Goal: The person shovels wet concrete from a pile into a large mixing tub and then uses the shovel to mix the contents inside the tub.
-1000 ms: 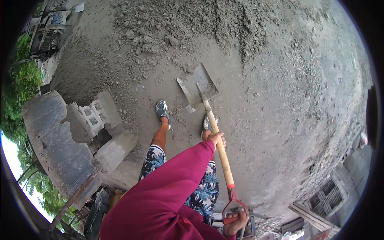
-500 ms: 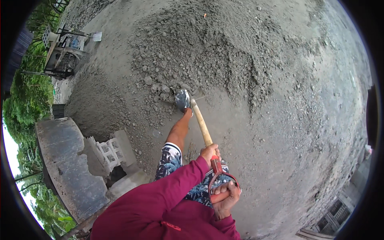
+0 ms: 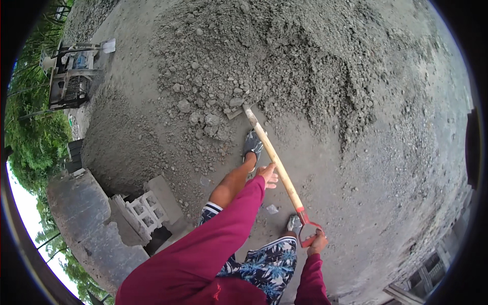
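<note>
A shovel with a pale wooden shaft and a red D-shaped handle slants across the middle. Its blade is partly buried at the near edge of a grey gravel heap. My right hand is closed around the grip of the red handle, low on the right. Partway up the shaft, my left hand lies against the wood with its fingers stretched out and loose, not wrapped round it. My forward foot, in a dark patterned shoe, stands on the ground just behind the blade.
To the left are a hollow concrete block and a large curved, broken-edged grey sheet. A wooden stand with another shovel is at far left. Loose stones lie around the heap.
My foot has come down off the shovel blade to the ground. The right hand and handle have moved right and away from my body; the left hand has loosened and sits further up the shaft.
</note>
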The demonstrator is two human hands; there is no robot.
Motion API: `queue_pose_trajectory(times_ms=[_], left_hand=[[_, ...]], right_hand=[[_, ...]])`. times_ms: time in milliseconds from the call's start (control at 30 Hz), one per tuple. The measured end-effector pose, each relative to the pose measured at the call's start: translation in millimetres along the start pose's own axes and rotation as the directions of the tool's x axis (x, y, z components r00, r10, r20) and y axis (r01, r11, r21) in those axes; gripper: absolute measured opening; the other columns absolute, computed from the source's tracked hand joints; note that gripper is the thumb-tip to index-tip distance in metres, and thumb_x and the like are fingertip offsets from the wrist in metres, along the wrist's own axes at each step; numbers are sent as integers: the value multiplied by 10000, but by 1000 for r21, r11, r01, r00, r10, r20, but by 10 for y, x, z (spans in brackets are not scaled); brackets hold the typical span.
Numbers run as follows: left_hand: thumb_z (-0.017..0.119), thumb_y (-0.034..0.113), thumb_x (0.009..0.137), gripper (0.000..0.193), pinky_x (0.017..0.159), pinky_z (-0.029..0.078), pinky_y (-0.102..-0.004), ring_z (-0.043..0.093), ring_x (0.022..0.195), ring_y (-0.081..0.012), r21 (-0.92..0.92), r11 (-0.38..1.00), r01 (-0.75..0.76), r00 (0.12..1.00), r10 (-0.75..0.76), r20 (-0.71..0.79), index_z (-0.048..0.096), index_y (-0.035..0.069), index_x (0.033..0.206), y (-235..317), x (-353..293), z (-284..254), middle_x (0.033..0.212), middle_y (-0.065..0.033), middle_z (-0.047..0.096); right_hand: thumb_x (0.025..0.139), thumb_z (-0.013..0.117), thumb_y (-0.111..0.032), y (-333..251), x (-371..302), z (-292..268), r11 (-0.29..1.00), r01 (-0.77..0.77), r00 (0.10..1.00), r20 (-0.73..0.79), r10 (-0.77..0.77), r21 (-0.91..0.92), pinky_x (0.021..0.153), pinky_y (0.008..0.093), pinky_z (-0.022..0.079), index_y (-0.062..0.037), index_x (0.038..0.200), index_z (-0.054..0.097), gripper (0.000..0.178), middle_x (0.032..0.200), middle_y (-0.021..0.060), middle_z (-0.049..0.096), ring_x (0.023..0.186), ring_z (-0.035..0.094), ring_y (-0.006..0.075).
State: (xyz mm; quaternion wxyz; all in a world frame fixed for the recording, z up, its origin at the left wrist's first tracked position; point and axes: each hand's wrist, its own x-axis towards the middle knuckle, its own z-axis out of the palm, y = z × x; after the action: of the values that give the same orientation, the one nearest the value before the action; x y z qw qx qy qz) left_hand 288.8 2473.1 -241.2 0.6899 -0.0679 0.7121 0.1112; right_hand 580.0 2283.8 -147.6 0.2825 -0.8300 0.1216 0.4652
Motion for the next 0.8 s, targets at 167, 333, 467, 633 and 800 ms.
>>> queue_pose_trajectory(times_ms=[167,333,467,633,800], left_hand=[[723,493,787,615,793,538,-539,641,933,-330,-247,965,-83,995,65,-81,559,59,1190,928,1265,-120,1082,-151,613],[719,239,806,224,504,506,-397,567,529,-185,-450,885,-119,990,68,-127,535,115,775,1055,1806,-402,646,-20,544],[662,178,821,163,502,477,-382,517,511,-186,-465,877,-124,991,86,-101,525,113,761,1058,1608,-267,630,-15,498],[647,167,834,136,505,476,-393,509,518,-198,-528,843,-105,994,102,-35,529,100,838,506,633,0,680,-36,498],[646,184,837,125,499,481,-402,519,514,-204,-543,827,-145,989,111,-95,549,109,858,-316,-661,322,686,-42,517]], right_hand=[[833,597,-217,199,134,244,991,-107,869,-492,53,-82,394,324,411,-33,825,610,185,598,61,507,450,500,187],[852,565,-206,-105,-675,262,992,-24,877,-478,-38,-123,353,308,370,-33,793,612,189,539,34,466,401,459,166],[848,558,-186,-226,-600,107,998,52,911,-407,-67,-47,346,303,351,-52,758,558,161,538,25,450,396,442,152],[859,565,-164,-198,-1008,-899,998,65,932,-359,-52,24,320,289,330,-21,818,589,150,522,31,459,374,445,154],[853,520,-158,-119,-1605,-2184,994,84,925,-367,-101,-64,330,308,341,-38,817,600,148,521,23,431,383,429,152]])
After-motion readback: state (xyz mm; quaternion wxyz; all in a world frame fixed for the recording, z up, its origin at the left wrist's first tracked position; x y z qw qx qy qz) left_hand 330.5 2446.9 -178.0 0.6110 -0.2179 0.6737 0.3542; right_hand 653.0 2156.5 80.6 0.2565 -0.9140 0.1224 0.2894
